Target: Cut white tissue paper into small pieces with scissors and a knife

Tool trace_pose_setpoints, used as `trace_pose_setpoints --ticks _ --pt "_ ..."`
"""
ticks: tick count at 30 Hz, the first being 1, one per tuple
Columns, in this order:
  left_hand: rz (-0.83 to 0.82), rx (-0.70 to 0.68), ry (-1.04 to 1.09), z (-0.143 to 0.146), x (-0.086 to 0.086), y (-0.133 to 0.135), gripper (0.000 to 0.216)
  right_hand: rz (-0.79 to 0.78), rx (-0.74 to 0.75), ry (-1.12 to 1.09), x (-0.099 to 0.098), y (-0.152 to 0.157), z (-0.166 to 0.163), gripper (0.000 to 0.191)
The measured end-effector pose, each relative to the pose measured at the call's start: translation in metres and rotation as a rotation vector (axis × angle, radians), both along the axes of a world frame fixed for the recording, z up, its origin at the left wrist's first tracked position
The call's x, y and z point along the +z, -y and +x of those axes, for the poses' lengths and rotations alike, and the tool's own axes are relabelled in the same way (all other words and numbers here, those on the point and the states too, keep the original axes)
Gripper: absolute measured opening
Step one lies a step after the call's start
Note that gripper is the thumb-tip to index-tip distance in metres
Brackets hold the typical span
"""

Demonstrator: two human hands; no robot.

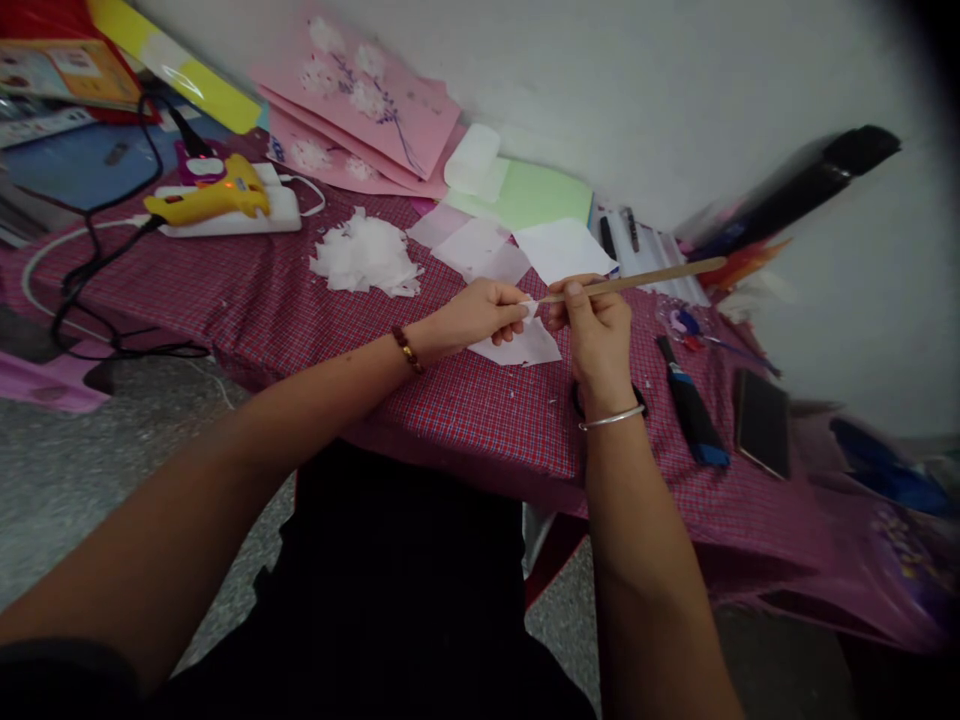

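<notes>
My right hand (600, 335) grips a thin, flat wooden stick (667, 274), which slants up to the right past the fingers. Its near end meets a small piece of white paper (531, 307) pinched in the fingertips of my left hand (487, 312). Both hands are close together above the checked tablecloth (465, 410). Beneath them lies a larger white paper sheet (532, 345), partly covered by the fingers. Left of my hands is a heap of small white paper pieces (366, 252). More white paper (566, 250) lies just behind them.
A yellow glue gun (214, 200) rests on a white power strip (285, 212), its black cables (90, 290) hanging left. Pink cards with flowers (360, 100) and a green sheet (540, 195) lean at the back. To the right lie a folded umbrella (694, 415) and a dark notebook (762, 422).
</notes>
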State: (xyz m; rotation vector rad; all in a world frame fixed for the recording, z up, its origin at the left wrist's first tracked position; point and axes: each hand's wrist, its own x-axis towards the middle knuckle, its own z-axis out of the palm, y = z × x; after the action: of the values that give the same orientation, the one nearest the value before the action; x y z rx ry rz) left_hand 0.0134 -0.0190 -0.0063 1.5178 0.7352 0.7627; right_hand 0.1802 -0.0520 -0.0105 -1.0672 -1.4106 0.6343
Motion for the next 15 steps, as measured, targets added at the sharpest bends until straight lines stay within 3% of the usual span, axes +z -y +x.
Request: trace_pose_setpoints --ticks 10,15 --pt "0.009 0.024 -0.009 -0.0005 0.0034 0.0016 0.025 0.027 -0.009 -0.025 0.0005 0.0 0.0029 0.032" --pt "0.031 0.02 0.008 -0.0005 -0.0005 0.0001 0.021 -0.023 0.057 0.01 0.0021 0.0019 -0.0008 0.031"
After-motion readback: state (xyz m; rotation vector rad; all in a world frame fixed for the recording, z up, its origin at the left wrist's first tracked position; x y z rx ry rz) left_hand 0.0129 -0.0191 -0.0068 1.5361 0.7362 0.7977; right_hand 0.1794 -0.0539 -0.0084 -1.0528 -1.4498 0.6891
